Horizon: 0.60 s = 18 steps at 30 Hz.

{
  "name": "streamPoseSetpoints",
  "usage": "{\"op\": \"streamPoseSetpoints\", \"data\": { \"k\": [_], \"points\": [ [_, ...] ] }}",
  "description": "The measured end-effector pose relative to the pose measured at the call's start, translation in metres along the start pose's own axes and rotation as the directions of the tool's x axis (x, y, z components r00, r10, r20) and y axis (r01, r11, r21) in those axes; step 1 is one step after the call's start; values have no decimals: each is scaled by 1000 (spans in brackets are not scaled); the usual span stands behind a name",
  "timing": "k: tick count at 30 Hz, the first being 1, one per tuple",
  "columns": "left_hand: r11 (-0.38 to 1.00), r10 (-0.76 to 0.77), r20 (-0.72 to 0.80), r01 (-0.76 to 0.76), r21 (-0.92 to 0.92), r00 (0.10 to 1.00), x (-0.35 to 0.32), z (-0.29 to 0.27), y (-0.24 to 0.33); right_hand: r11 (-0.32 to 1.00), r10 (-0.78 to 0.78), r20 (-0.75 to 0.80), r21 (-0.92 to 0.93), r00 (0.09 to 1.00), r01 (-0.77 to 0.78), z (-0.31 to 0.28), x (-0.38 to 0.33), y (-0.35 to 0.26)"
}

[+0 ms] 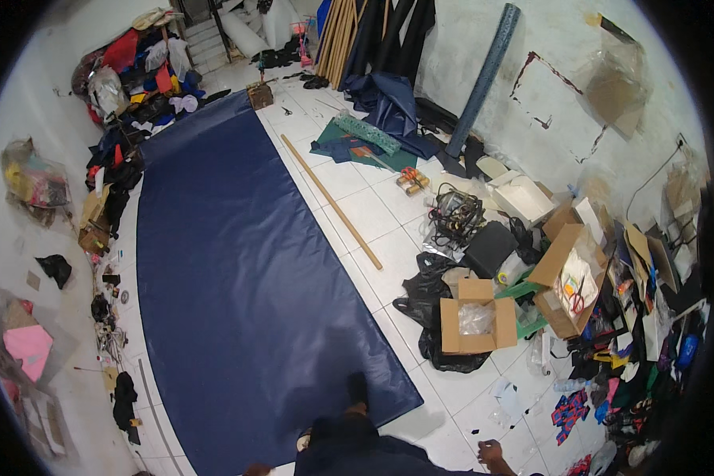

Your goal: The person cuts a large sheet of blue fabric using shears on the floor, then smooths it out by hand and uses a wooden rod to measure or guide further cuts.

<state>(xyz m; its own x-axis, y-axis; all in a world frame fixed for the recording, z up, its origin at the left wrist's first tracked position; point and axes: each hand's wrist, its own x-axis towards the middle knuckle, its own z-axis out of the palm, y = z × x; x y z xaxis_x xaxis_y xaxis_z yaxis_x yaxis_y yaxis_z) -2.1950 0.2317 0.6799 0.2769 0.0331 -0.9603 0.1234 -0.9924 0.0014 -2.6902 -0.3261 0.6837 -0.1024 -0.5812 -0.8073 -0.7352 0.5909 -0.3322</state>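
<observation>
Person's dark-trousered legs (pixel 349 444) nearest, one foot planted on near end of sheet. Right hand (pixel 492 456) low at near right, fingers loosely apart, gripping nothing, above white tiles. Left hand (pixel 255 470) barely at near edge; grip cannot be told. Long navy sheet (pixel 238 262) spread flat, running near to far at centre-left. Wooden pole (pixel 331 201) lying just right of sheet. Open cardboard box (pixel 476 317) farther right among clutter.

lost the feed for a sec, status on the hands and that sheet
Right hand low at frame edge, empty, over white tile. Left hand barely in view. Blue sheet spread flat on floor, one foot on its near end. Wooden pole beside it.
</observation>
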Motion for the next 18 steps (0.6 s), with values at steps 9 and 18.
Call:
{"op": "streamPoseSetpoints", "data": {
  "k": [9,18],
  "points": [
    [679,502,-688,-731,-62,524,-60,-339,484,941,-53,211,-317,976,119,70,-37,-259],
    [722,140,-659,-531,-443,739,10,-371,563,828,-273,302,-409,913,383,61,188,-542]
  ]
}}
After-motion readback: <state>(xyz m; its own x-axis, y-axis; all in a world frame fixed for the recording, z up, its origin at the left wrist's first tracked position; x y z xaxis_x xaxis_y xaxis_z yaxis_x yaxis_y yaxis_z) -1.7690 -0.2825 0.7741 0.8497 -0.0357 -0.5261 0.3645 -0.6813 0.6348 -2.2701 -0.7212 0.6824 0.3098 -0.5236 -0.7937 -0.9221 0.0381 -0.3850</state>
